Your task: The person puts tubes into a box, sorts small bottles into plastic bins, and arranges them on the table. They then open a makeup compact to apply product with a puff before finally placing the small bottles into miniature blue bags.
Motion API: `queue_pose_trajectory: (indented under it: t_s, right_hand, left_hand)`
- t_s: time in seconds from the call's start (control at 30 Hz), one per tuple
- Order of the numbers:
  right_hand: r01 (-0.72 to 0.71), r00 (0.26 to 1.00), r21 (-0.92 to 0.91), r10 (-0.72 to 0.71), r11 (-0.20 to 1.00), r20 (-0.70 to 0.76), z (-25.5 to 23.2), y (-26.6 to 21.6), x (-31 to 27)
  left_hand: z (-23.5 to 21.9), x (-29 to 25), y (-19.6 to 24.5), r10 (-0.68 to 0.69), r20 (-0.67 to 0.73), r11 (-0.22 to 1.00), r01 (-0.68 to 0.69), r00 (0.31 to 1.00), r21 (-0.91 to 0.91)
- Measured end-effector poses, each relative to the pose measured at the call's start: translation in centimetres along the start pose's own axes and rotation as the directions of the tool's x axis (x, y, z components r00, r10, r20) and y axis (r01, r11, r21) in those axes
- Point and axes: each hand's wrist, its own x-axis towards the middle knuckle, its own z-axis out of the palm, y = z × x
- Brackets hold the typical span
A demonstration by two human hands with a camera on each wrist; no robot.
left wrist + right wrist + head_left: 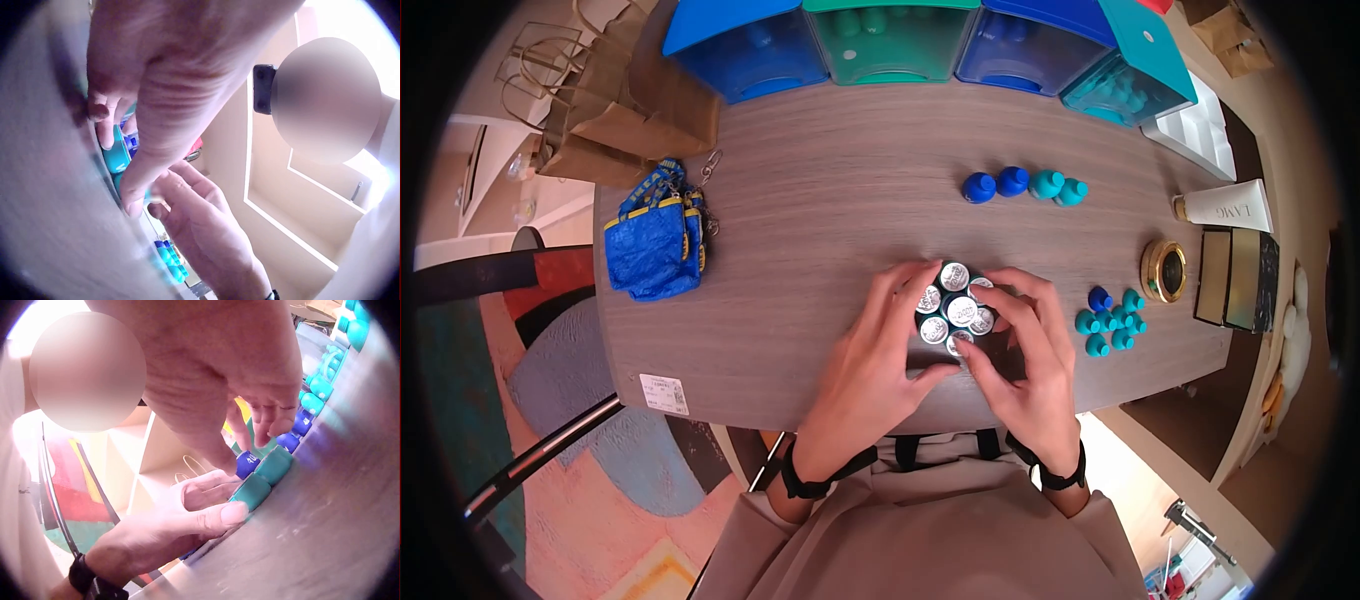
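Observation:
Several small bottle-shaped capsules (pixel 934 329) with printed silver lids stand lids up in a tight ring at the table's front. In their middle, a blue capsule (pixel 247 464) sits higher than the teal capsules (pixel 273 466) around it. My left hand (pixel 868 345) curves round the ring's left side, fingertips at its far edge, thumb at its near edge. My right hand (pixel 1035 350) spans the right side, thumb and index fingertips on silver lids. In the left wrist view, left fingers (pixel 107 134) rest against a teal capsule (pixel 116 159).
Two groups of blue and teal capsules (pixel 1047 184) (pixel 1106 322) stand to the right. Colored bins (pixel 890 50) line the back. A gold-rimmed round object (pixel 1165 271), white tube (pixel 1230 207) and dark box (pixel 1238 280) sit at right; blue pouch (pixel 655 245) and paper bags (pixel 635 110) at left.

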Motion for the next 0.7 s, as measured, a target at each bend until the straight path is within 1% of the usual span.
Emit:
queue_pose_trajectory:
  t_s: [0.1,0.27,0.5,0.6,0.7]
  right_hand:
    - [-0.011,1.0,0.014,0.011,1.0,0.007,0.63,0.43,0.11]
    - [0.061,0.998,-0.026,-0.062,0.998,-0.02,0.72,0.69,0.37]
    - [0.069,0.997,-0.031,-0.07,0.997,-0.026,0.93,0.7,0.49]
    - [0.065,0.998,-0.021,-0.065,0.998,-0.027,0.97,0.64,0.43]
    - [0.077,0.995,-0.042,-0.08,0.996,-0.059,0.71,0.62,0.31]
  left_hand:
    - [0.37,0.15,0.26,0.009,-0.02,0.999,-0.009,1.0,0.031]
    - [0.4,0.24,0.11,0.001,-0.019,0.999,-0.001,1.0,0.038]
    - [0.5,0.25,-0.23,0.025,-0.027,0.999,-0.024,0.999,0.049]
    - [0.41,0.22,-0.17,0.013,-0.021,0.999,-0.012,1.0,0.052]
    - [0.39,0.16,-0.25,0.013,-0.029,0.999,-0.012,1.0,0.035]
